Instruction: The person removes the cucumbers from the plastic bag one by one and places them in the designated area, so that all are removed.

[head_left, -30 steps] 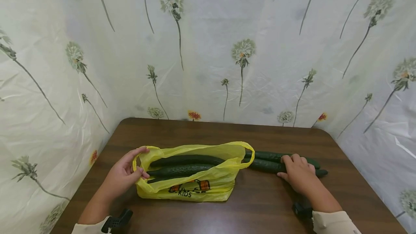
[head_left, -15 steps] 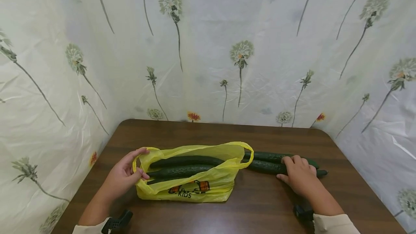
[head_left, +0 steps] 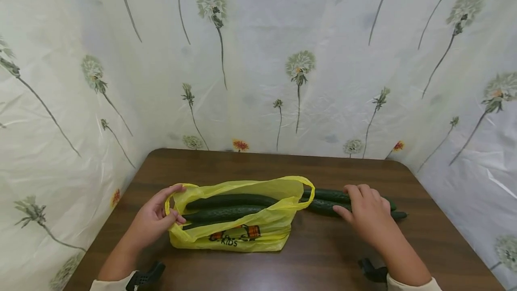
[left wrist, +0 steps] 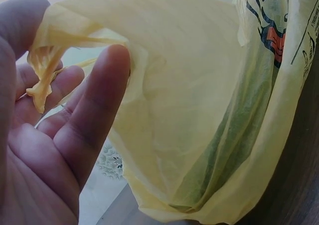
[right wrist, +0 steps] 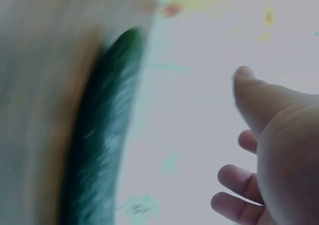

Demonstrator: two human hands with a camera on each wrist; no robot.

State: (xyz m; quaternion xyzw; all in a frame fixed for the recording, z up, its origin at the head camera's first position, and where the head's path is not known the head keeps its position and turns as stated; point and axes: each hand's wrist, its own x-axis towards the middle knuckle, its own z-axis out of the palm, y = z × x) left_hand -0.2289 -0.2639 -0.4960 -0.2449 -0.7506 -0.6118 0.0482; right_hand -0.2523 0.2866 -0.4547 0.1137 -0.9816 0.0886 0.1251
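A yellow plastic bag (head_left: 266, 235) lies open-mouthed at the table's middle, with cucumbers (head_left: 228, 213) inside it. My left hand (head_left: 153, 214) holds the handle at its left end; in the left wrist view the gathered plastic (left wrist: 42, 85) passes between thumb and fingers. Right of the bag, two more cucumbers (head_left: 329, 206) lie side by side, their left ends hidden behind its handle. My right hand (head_left: 369, 212) is over them with loosely bent fingers. The right wrist view has a cucumber (right wrist: 107, 130) standing apart from that hand, with nothing between the fingers.
The brown wooden table (head_left: 323, 259) has rounded far corners. Behind it and along both sides hangs a pale sheet (head_left: 258, 57) printed with flowers. Dark wrist cameras are strapped on both arms.
My right hand has let go of the cucumbers on the right and risen slightly, shifting a little to the left. The left hand and the bag have stayed in place.
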